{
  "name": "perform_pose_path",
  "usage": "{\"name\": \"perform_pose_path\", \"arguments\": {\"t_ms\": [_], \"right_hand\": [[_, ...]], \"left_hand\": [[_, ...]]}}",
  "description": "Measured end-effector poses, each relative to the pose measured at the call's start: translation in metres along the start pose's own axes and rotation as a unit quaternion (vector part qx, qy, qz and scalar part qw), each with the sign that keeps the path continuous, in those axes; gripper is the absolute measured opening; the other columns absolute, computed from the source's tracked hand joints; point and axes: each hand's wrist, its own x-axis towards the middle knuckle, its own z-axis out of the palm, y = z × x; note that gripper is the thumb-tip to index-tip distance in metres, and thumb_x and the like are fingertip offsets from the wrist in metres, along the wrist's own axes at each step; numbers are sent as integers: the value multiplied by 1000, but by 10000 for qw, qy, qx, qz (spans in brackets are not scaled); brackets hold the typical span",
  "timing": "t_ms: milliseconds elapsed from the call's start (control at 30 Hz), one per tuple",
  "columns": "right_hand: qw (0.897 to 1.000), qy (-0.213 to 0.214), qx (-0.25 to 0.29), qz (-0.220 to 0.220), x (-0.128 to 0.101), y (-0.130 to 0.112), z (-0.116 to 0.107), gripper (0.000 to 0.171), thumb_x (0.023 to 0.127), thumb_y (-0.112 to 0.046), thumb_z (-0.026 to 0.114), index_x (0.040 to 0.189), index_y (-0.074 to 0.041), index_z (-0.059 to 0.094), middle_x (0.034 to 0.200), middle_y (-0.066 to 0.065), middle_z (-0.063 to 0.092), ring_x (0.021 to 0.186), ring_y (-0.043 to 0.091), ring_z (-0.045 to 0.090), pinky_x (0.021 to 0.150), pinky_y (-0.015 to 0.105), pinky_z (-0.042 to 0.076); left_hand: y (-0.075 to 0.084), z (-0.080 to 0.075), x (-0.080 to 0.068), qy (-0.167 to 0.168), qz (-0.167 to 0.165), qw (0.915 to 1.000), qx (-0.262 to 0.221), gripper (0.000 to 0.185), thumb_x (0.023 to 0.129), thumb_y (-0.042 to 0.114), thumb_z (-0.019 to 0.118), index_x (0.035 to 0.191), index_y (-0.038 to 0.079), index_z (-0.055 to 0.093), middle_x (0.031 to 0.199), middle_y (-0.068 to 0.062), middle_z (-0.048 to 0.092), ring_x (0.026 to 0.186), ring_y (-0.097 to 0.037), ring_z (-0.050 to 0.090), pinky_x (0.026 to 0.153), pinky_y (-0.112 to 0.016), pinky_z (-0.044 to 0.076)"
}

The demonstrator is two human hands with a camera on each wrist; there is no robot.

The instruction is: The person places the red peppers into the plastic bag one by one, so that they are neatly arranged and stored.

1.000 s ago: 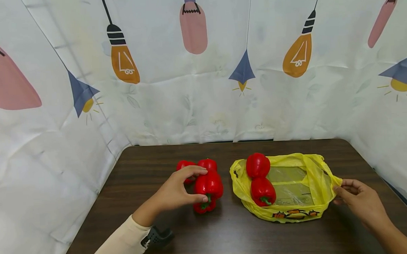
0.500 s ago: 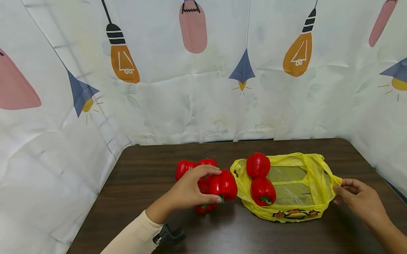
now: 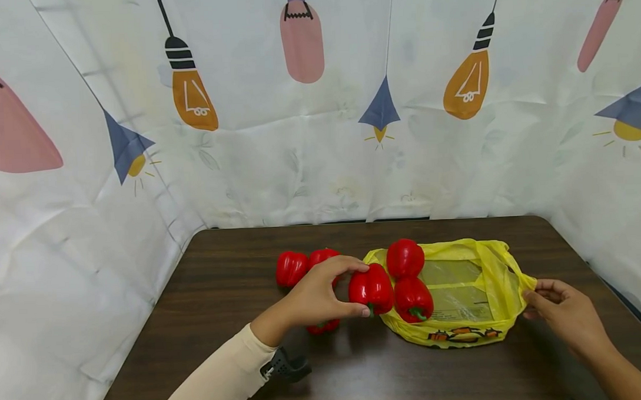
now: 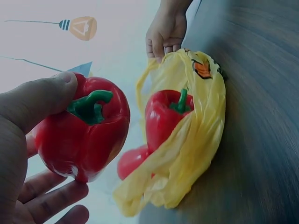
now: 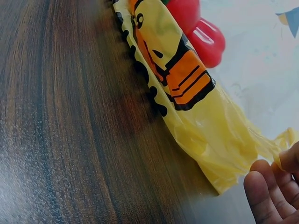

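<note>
My left hand (image 3: 319, 291) grips a red bell pepper (image 3: 371, 289) with a green stem, thumb on the near side and fingers on the far side. It hangs at the left rim of a yellow plastic bag (image 3: 465, 335). In the left wrist view the held bell pepper (image 4: 88, 128) is raised beside the bag (image 4: 201, 135). Two red bell peppers (image 3: 413, 300) sit one behind the other in the bag's left part. My right hand (image 3: 568, 315) pinches the bag's right edge and holds its mouth spread. In the right wrist view the fingertips (image 5: 261, 186) are at the gathered yellow plastic.
More red bell peppers (image 3: 292, 268) stand on the dark wooden table (image 3: 223, 297) left of the bag, partly hidden behind my left hand. A white curtain (image 3: 298, 165) printed with lamps hangs behind the table and at both sides.
My left hand has carried the bell pepper rightward from above the group on the table to the bag's left rim. The right hand and the bag have hardly moved.
</note>
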Motion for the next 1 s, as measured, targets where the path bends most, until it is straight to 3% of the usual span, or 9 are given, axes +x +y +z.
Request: {"name": "perform_pose_path", "arguments": {"t_ms": [233, 600, 1000], "right_hand": [[10000, -48, 43, -36, 0, -2, 1, 50, 105, -27, 60, 131, 14, 45, 98, -3, 66, 77, 18, 72, 69, 34, 61], [10000, -18, 0, 0, 0, -3, 1, 50, 106, -28, 60, 131, 13, 45, 98, -2, 66, 77, 18, 71, 69, 33, 61], [10000, -26, 23, 47, -1, -4, 0, 52, 106, -28, 59, 132, 13, 43, 100, 0, 65, 77, 18, 71, 70, 34, 61]], "left_hand": [[4, 10, 11, -60, 106, 9999, 13, 65, 79, 40, 89, 136, 26, 61, 136, 14, 56, 118, -8, 54, 98, -36, 51], [15, 26, 24, -131, 5, 9998, -150, 64, 79, 38, 88, 136, 25, 62, 124, 15, 59, 112, -5, 54, 93, -37, 54], [18, 43, 40, -167, 371, 9992, -35, 62, 79, 37, 89, 133, 21, 63, 121, 15, 61, 111, -2, 54, 96, -31, 51]]}}
